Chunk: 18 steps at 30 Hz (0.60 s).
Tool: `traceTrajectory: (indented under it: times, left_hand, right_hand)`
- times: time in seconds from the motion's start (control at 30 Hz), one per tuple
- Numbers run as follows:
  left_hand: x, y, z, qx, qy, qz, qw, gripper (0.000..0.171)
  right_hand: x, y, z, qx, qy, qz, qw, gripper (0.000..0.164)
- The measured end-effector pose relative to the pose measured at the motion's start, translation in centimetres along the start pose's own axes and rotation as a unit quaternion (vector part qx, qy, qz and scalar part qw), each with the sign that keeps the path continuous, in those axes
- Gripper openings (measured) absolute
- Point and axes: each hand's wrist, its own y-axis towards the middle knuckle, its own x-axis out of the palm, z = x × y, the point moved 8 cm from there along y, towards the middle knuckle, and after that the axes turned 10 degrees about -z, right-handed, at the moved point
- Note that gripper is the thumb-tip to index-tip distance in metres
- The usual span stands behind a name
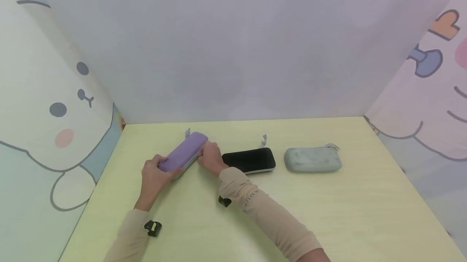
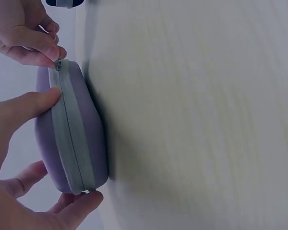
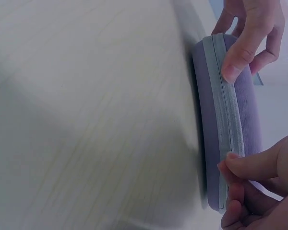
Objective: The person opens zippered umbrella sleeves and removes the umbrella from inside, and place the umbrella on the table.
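Observation:
A purple zippered case [image 1: 183, 153] sits at a slant on the left part of the table, its grey zipper band [image 2: 73, 134] facing the person. My left hand [image 1: 155, 176] grips the case at its near left end, thumb on the zipper side and fingers around the end. At the far right end, my right hand [image 1: 211, 157] pinches the small zipper pull [image 2: 58, 66] between thumb and finger. In the right wrist view the pull is hidden behind the right fingertips [image 3: 233, 162]. Along the band, the zipper line looks closed between the two hands.
Just right of the right hand lies a black case [image 1: 251, 160] with a pale lower edge. Farther right is a grey-green marbled case [image 1: 313, 159] with a strap loop. A pale ribbon-like tab [image 1: 263, 140] stands behind the black case. Cartoon-printed walls border the pale table [image 1: 328, 213].

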Motion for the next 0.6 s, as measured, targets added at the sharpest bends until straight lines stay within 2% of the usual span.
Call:
traceTrajectory:
  times: [0.17,0.27,0.4,0.6]
  left_hand:
    - [0.30,-0.12,0.26,0.003,0.027,-0.056,0.9981,0.073]
    - [0.36,-0.12,0.27,0.018,0.042,-0.077,0.9960,0.072]
    - [0.34,-0.08,0.03,0.039,0.054,-0.076,0.9948,0.069]
    - [0.03,-0.14,-0.65,0.035,0.029,-0.054,0.9975,0.067]
  right_hand:
    - [0.23,0.01,0.20,0.008,0.001,-0.002,1.000,0.041]
    - [0.14,-0.05,0.08,0.003,0.000,-0.005,1.000,0.043]
    - [0.02,-0.14,0.03,0.004,-0.003,-0.005,1.000,0.044]
    - [0.15,-0.16,0.03,0.005,0.014,-0.006,1.000,0.044]
